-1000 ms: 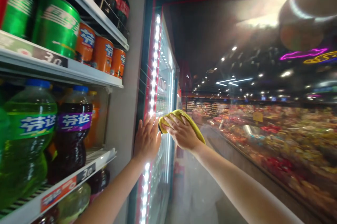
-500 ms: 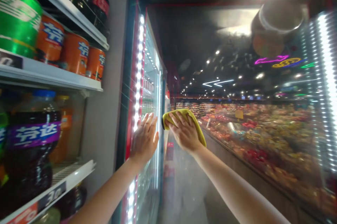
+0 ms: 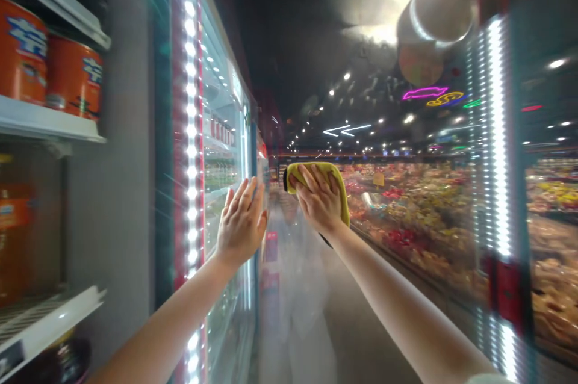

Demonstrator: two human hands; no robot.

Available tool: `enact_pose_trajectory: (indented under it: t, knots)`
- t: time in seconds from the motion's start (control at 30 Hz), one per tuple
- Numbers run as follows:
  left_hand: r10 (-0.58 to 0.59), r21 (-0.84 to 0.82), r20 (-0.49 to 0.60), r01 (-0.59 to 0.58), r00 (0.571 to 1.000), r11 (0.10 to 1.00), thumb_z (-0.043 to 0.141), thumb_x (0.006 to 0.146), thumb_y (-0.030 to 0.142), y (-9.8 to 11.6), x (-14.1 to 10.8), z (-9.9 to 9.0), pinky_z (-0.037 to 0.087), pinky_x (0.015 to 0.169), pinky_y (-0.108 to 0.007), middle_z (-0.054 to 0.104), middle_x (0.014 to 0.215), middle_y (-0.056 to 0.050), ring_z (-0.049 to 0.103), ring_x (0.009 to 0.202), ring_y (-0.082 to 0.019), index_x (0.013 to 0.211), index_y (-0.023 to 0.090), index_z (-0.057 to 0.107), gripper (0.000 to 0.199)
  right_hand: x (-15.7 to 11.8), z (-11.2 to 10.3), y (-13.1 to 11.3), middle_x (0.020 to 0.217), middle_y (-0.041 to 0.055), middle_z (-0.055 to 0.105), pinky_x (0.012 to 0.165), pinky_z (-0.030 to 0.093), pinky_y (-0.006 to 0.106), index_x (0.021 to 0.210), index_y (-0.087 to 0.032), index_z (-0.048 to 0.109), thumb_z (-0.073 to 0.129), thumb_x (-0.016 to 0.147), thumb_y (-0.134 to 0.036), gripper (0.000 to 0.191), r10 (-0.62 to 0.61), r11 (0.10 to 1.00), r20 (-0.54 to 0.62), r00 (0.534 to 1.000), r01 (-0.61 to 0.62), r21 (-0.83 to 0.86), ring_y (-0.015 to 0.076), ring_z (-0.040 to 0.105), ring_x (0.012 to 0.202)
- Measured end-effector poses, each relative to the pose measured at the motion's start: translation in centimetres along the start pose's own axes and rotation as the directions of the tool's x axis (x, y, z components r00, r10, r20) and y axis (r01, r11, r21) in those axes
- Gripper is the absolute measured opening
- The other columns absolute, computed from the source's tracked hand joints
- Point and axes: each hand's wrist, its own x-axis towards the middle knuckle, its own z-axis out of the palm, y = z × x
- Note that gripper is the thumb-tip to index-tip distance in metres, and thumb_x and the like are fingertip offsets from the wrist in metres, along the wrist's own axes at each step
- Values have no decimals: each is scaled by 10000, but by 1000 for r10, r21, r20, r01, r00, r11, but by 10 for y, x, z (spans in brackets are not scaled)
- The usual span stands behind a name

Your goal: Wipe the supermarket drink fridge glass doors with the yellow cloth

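A glass door (image 3: 298, 312) with light strips at its sides stands in front of me. My left hand (image 3: 240, 221) lies flat against the glass near the left light strip, fingers stretched and holding nothing. Right of it, my right hand (image 3: 320, 197) presses a yellow cloth (image 3: 341, 173) with a dark edge against the pane, its fingers spread over the cloth. A gap separates the two hands.
At the left, shelves (image 3: 49, 122) hold orange cans (image 3: 74, 77) and bottles. A bright light strip (image 3: 499, 137) and a red part (image 3: 504, 288) mark the door's right side. Produce displays (image 3: 415, 203) show through the glass.
The view has turned to the right, so the shelves have slid left and the door's right edge shows. The cloth sits slightly higher in view, under my right hand. My left hand stays open.
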Motion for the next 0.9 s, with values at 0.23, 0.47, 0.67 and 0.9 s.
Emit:
enact_pose_trajectory:
  t: [0.23,0.47,0.67,0.9]
  knots:
    - [46,-43,6,-46,999,998,454,989,245,14,6,13,277,1247,-547,371,1634,-111,327,1521,-284,1623,251,179,692,-10,-12,60,1605,81,437,1204,277,555,1496,-276,508,391,1059,-323,455,311,944,-221,924,-328,-40,308,323,1513]
    - [111,-51,-45,-113,993,992,473,981,226,31,11,27,219,1260,-572,350,1642,-113,322,1521,-293,1637,279,73,770,-18,-5,30,1624,-41,408,1262,198,530,1484,-397,500,451,1042,-347,447,44,996,-4,999,-44,-79,258,318,1518]
    - [107,-59,-42,-110,993,992,473,988,233,56,22,39,208,1266,-565,327,1653,-117,317,1524,-290,1637,279,65,769,13,-31,104,1638,42,385,1226,252,559,1517,-317,474,379,1062,-342,465,281,956,-155,947,-290,-38,282,287,1531]
    - [116,-77,-32,-118,993,990,480,980,224,84,28,48,165,1276,-575,309,1660,-92,291,1532,-289,1636,297,65,780,-52,-21,97,1637,12,386,1234,223,603,1500,-364,493,439,1039,-330,465,211,973,-57,976,-215,-84,307,277,1534]
